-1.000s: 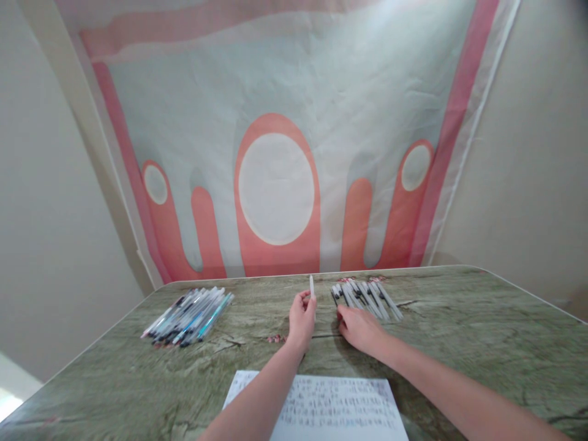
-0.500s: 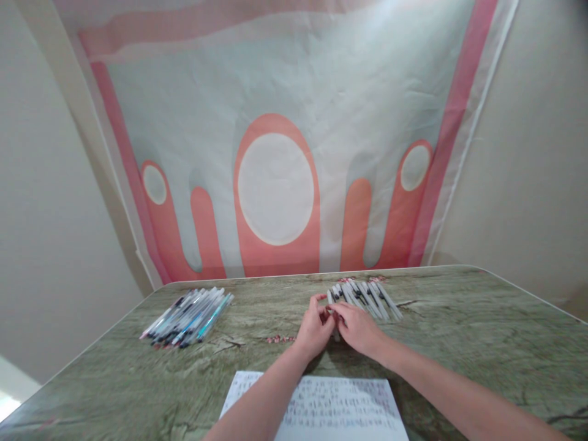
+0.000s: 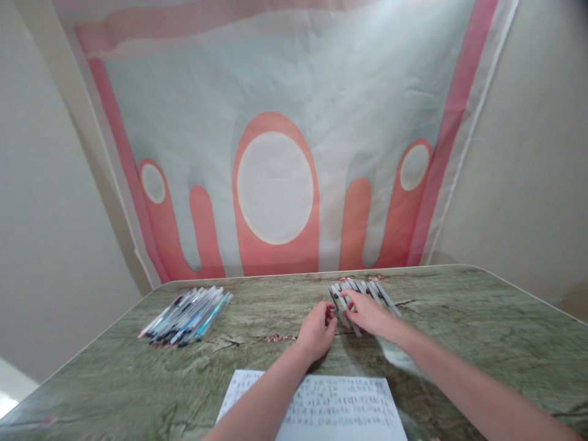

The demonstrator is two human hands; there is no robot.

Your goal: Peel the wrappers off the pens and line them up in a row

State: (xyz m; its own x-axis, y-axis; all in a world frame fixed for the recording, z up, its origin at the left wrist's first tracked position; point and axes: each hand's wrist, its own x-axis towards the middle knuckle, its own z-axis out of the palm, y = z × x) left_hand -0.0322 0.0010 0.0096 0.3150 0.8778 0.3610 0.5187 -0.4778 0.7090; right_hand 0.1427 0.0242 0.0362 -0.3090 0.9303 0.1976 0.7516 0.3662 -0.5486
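My right hand (image 3: 366, 313) pinches a clear-barrelled pen (image 3: 355, 324) between thumb and fingers, at the near left side of a row of similar pens (image 3: 387, 298). The pen slants, one end toward me. Part of the row is hidden behind this hand. My left hand (image 3: 318, 331) rests just left of it, fingers loosely curled inward, and no object shows in them. Below both hands lies a sheet of paper (image 3: 342, 407) covered in handwriting, partly under my left forearm.
A larger pile of pens (image 3: 188, 315), some with blue or black parts, lies on the left of the wood-patterned table (image 3: 468, 343). Behind the table's far edge hangs a pink and grey printed cloth (image 3: 275, 73).
My hands have come apart. The right one has moved slightly right with the pen, over the row; the left has drawn back a little toward me.
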